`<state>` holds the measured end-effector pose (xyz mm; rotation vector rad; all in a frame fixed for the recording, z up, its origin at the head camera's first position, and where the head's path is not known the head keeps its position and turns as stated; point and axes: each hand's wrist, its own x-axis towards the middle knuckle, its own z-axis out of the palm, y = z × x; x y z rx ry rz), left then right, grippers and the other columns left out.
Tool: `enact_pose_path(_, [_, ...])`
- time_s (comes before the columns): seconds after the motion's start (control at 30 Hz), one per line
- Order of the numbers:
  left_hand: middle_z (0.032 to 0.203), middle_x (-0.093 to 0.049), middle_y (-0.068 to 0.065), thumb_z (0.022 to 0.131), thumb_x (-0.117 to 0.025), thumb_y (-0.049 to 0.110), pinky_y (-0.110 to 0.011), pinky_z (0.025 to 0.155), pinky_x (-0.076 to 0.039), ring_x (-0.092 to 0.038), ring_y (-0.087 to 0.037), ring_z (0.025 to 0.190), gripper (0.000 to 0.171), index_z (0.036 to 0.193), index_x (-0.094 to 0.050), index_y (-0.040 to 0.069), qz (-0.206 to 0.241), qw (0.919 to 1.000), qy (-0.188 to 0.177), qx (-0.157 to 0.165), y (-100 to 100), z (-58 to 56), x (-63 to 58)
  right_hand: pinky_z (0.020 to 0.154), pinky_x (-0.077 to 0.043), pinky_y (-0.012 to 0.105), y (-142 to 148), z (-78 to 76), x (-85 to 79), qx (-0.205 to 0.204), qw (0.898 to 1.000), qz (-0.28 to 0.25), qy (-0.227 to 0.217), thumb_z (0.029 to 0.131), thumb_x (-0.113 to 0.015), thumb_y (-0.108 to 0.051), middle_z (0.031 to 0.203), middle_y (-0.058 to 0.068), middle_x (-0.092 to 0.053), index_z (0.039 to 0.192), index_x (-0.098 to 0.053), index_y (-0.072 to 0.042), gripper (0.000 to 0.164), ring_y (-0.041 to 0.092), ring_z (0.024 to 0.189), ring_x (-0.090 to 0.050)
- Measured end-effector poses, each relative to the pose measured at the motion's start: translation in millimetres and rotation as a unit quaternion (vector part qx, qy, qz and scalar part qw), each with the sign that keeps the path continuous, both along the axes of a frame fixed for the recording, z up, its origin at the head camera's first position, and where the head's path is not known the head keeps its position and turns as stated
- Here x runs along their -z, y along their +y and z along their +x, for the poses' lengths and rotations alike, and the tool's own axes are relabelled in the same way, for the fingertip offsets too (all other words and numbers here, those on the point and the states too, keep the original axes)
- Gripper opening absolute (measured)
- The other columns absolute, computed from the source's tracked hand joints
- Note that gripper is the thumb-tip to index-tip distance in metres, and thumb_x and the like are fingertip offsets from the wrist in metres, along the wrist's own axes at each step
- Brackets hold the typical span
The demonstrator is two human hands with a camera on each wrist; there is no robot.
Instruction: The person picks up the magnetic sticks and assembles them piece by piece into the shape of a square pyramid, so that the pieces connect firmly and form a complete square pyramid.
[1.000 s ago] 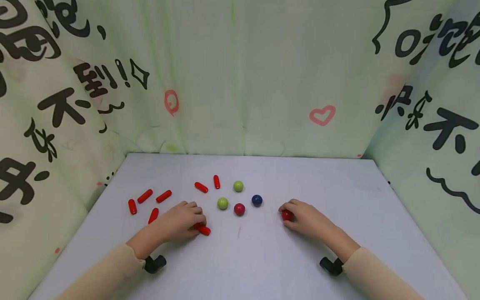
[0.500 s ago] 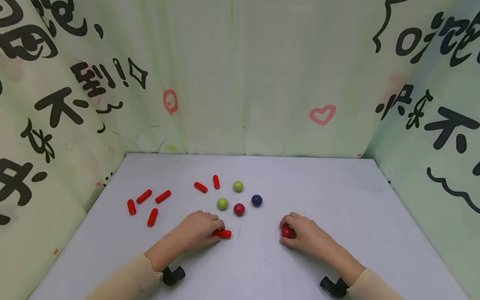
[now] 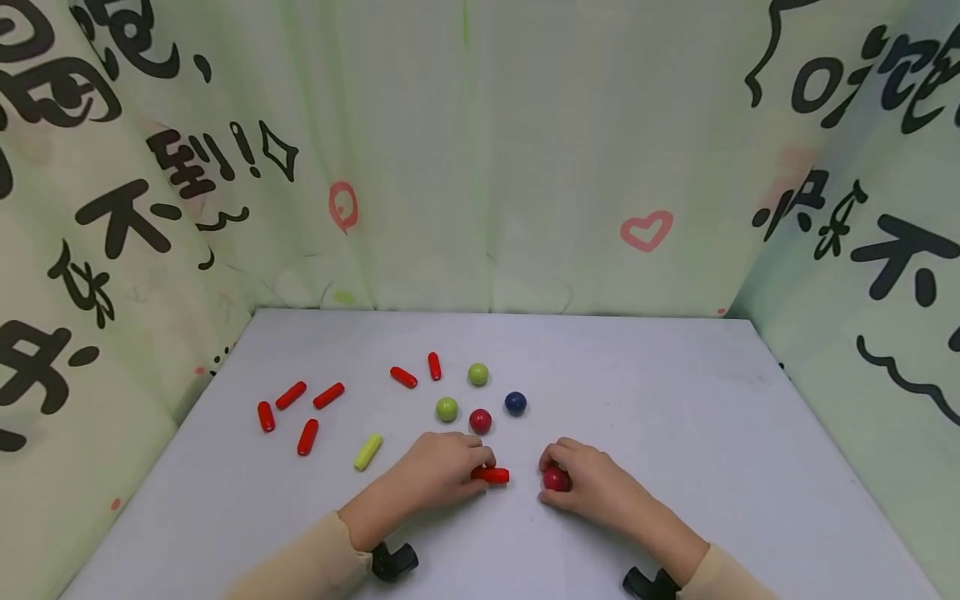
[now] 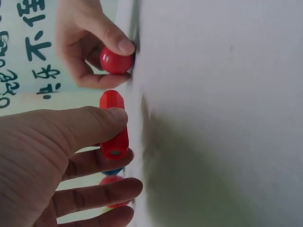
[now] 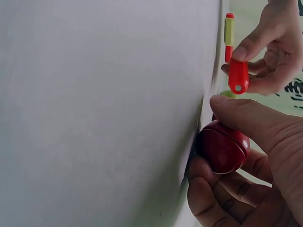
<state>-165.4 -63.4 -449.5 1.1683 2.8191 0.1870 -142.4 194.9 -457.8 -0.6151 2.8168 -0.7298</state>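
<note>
My left hand pinches a short red rod between thumb and fingers. In the left wrist view this rod has a grey dot in its end. To its right, my right hand grips a glossy red ball low over the table; in the right wrist view a seam runs round the ball. Rod and ball point towards each other with a small gap between. Just behind the left hand lies another red ball. A yellow-green rod lies left of that hand.
Two green balls and a dark blue ball sit mid-table on the white tabletop. Two red rods lie farther back, with several more red rods at the left. A printed curtain encloses the table.
My left hand has carried the red rod rightward, uncovering the yellow-green rod. The right hand has brought its red ball nearer to me and slightly left, so the two hands are closer together.
</note>
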Motion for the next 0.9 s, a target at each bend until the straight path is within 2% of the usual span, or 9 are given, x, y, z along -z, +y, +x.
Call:
enact_pose_path(0.27, [0.089,-0.066,0.014,0.091,-0.080,0.037,-0.014,0.065,-0.045,-0.051,0.000,0.073,0.023,0.112,-0.074,0.027,0.014,0.9998,0.000,0.016,13.3,5.8,10.2,0.073,-0.055,0.024,-3.4,5.1,3.3,-0.017,1.000,-0.015,-0.003,0.082,-0.088,-0.030,0.100,-0.007,-0.066,0.108,-0.070,-0.019,0.033,0.011,0.088,-0.061])
enact_pose_path(0.67, [0.091,-0.067,0.014,0.094,-0.077,0.033,-0.013,0.064,-0.044,-0.055,0.000,0.074,0.016,0.109,-0.073,0.027,0.046,0.9979,0.036,0.028,15.0,6.2,11.7,0.073,-0.054,0.022,-8.8,2.5,2.5,-0.033,0.999,-0.025,0.023,0.085,-0.085,-0.029,0.098,-0.011,-0.065,0.108,-0.071,-0.019,0.028,0.003,0.083,-0.057])
enact_pose_path(0.9, [0.093,-0.069,0.014,0.095,-0.076,0.033,-0.011,0.064,-0.043,-0.053,0.001,0.072,0.017,0.110,-0.072,0.026,0.057,0.9973,0.035,0.031,13.8,6.6,13.8,0.070,-0.052,0.023,-10.4,1.0,1.7,-0.042,0.998,-0.030,0.037,0.085,-0.086,-0.028,0.096,-0.010,-0.065,0.106,-0.071,-0.018,0.027,0.002,0.080,-0.056])
